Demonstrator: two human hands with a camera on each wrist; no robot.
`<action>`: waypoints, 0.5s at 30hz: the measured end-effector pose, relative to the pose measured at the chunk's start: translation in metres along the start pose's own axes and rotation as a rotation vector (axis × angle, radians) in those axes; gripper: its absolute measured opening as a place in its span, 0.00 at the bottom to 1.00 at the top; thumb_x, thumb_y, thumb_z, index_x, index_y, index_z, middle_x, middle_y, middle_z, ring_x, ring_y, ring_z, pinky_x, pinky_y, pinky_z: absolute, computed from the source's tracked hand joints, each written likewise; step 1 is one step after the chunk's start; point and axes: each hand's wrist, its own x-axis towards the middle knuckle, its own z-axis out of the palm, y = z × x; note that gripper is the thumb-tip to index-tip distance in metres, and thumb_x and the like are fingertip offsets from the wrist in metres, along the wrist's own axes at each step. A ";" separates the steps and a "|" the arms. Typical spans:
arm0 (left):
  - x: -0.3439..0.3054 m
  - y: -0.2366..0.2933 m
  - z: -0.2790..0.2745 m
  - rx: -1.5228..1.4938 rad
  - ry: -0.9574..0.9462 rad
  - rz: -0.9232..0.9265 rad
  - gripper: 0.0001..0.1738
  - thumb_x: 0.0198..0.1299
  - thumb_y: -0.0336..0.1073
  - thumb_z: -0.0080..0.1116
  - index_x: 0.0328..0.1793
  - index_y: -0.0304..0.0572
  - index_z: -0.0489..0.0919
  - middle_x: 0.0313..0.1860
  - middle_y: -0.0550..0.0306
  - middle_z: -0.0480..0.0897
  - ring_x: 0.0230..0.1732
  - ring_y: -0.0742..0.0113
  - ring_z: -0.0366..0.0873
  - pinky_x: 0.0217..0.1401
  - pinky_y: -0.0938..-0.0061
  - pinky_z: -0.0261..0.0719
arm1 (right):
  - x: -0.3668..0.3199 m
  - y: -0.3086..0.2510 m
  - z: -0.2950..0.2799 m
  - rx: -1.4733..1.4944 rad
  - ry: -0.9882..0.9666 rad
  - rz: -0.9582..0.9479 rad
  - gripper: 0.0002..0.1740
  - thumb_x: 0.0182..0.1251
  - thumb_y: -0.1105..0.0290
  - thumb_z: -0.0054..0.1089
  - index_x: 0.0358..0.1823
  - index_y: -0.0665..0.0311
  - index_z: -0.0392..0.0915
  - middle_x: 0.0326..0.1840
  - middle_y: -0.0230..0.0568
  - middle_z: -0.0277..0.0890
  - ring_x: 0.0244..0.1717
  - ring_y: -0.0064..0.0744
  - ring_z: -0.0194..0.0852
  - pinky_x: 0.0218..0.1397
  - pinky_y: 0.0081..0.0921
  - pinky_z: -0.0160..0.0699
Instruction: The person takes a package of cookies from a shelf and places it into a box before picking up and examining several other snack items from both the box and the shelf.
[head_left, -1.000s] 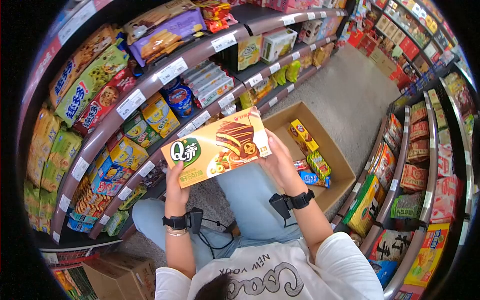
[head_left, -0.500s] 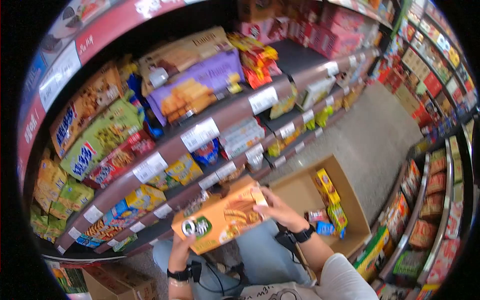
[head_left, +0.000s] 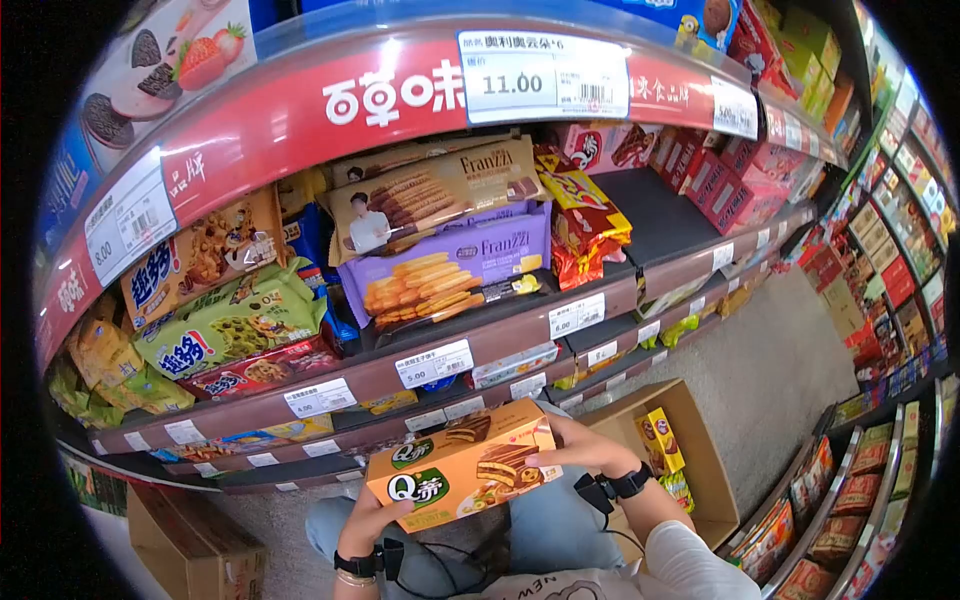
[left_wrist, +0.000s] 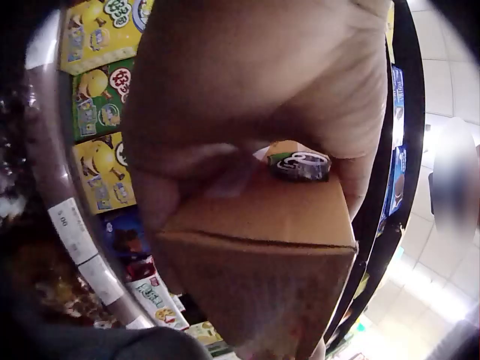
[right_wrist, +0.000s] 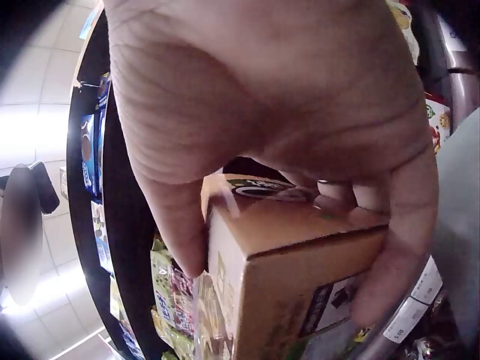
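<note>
At the far left of the snack aisle, a closed cardboard box (head_left: 195, 545) sat on the floor below the shelves (head_left: 330, 395), where green cookie bags (head_left: 235, 330) were stacked.

Your left hand (head_left: 372, 520) gripped the lower left end of an orange snack box (head_left: 465, 465). You held the box out in front of you, above your knees and before the lowest shelves. It was tilted with its left end lower and its printed face turned up. In the left wrist view your palm covered that end of the box. Your fingers (left_wrist: 161, 202) were curled round its edge, pressed together rather than spread.

Above the box, a purple biscuit pack (head_left: 450, 270) lay on a middle shelf beneath a white price tag (head_left: 545, 75) reading 11.00.

Your right hand (head_left: 585, 450) clasped the box's right end. In the right wrist view your thumb (right_wrist: 176, 225) ran down one side and your curled fingers (right_wrist: 397, 240) hooked round the other, clamping the cardboard between them.

Right of that hand, an open carton (head_left: 715, 455) stood on the grey floor with a yellow box (head_left: 660, 440) upright inside it. Higher up, red boxes (head_left: 720, 175) filled the right stretch of the shelving. At the far right, the opposite rack (head_left: 850, 480) faced you across the aisle.
</note>
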 end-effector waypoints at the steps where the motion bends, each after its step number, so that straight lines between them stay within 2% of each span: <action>1: 0.003 0.001 0.006 -0.007 -0.009 0.004 0.40 0.50 0.27 0.68 0.69 0.35 0.61 0.59 0.55 0.74 0.58 0.69 0.71 0.60 0.72 0.71 | -0.002 -0.004 -0.006 -0.017 -0.008 0.014 0.41 0.57 0.63 0.70 0.68 0.69 0.58 0.64 0.40 0.67 0.62 0.26 0.63 0.65 0.24 0.63; 5: 0.017 -0.007 0.024 0.010 -0.065 0.024 0.44 0.48 0.26 0.69 0.70 0.36 0.57 0.61 0.55 0.71 0.60 0.68 0.69 0.62 0.72 0.69 | -0.017 0.002 -0.034 0.009 0.016 0.046 0.41 0.56 0.63 0.71 0.67 0.69 0.60 0.63 0.38 0.67 0.62 0.25 0.63 0.65 0.25 0.63; 11: 0.039 -0.007 0.099 0.087 -0.089 0.191 0.47 0.46 0.26 0.70 0.71 0.36 0.55 0.64 0.54 0.68 0.64 0.68 0.65 0.65 0.71 0.65 | -0.066 0.003 -0.082 0.030 0.188 -0.044 0.38 0.56 0.68 0.71 0.67 0.67 0.63 0.59 0.37 0.72 0.58 0.23 0.68 0.63 0.24 0.66; 15: 0.059 0.000 0.161 0.505 -0.120 0.346 0.55 0.46 0.30 0.72 0.77 0.38 0.47 0.70 0.50 0.62 0.69 0.66 0.59 0.71 0.68 0.56 | -0.104 -0.005 -0.117 0.032 0.339 -0.296 0.34 0.60 0.73 0.65 0.67 0.67 0.62 0.59 0.36 0.72 0.60 0.26 0.68 0.64 0.28 0.67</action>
